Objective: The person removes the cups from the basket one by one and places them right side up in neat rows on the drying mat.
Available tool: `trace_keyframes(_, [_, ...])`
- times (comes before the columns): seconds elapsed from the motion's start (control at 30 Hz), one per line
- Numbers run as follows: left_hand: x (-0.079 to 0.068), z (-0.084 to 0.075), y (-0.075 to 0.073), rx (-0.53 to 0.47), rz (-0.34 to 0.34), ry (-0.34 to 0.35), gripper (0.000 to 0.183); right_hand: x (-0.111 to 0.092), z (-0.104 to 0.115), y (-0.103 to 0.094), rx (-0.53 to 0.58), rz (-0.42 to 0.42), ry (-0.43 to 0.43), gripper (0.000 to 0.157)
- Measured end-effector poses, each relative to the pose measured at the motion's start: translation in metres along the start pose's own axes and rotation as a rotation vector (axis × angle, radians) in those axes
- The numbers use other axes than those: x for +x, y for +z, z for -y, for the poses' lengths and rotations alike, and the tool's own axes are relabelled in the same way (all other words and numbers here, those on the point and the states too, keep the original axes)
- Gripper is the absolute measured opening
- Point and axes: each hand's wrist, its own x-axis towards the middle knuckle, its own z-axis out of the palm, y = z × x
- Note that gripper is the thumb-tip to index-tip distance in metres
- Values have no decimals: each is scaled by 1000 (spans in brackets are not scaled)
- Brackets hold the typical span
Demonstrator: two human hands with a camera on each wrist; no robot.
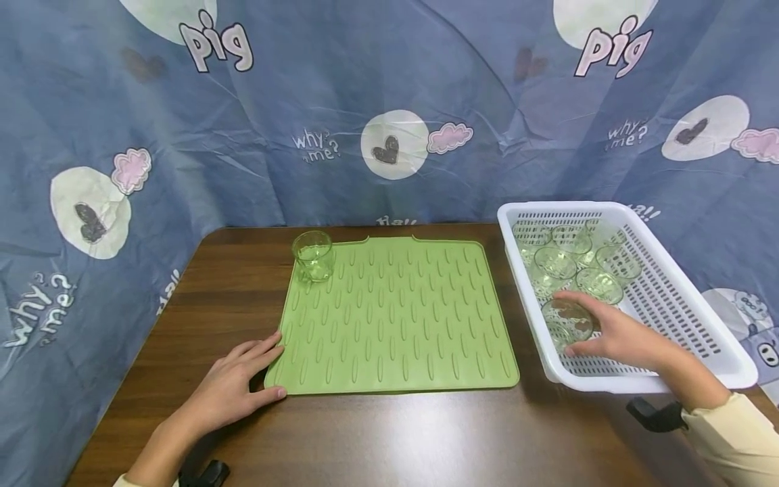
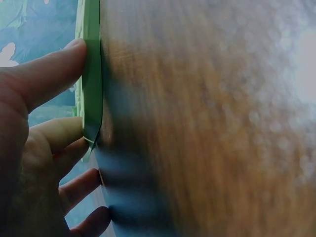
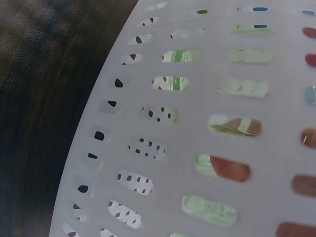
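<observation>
We have one glass [image 1: 314,260] on the mat [image 1: 389,331] beyond our loosely spread left hand [image 1: 234,382], our right hand [image 1: 621,333] grips another glass [image 1: 562,330] in the basket [image 1: 608,384], and six more glasses [image 1: 599,285] are left beyond it.

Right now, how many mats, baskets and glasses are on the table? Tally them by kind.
Green mat: 1
White basket: 1
Glasses: 8 (1 on the mat, 7 in the basket, counted by visible rims)
Total: 10
</observation>
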Motion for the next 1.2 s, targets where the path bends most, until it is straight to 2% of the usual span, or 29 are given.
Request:
trace_keyframes(0.3, [0,0,1,-3,0,0,75,-1,-3,2,29,-7,-3,91])
trace_keyframes(0.47, [0,0,2,3,-3,7,74,0,-1,-1,-38,-35,42,88])
trace_keyframes(0.6, [1,0,3,6,4,2,74,0,8,-14,-92,-117,82,82])
trace_keyframes(0.8, [5,-1,4,4,2,2,74,-2,19,-34,1,-257,94,77])
trace_keyframes(0.87, [5,-2,4,7,-4,10,74,-4,19,-36,13,-263,89,77])
trace_keyframes(1.2, [3,-1,2,1,13,-6,75,-13,22,-33,-71,-243,81,81])
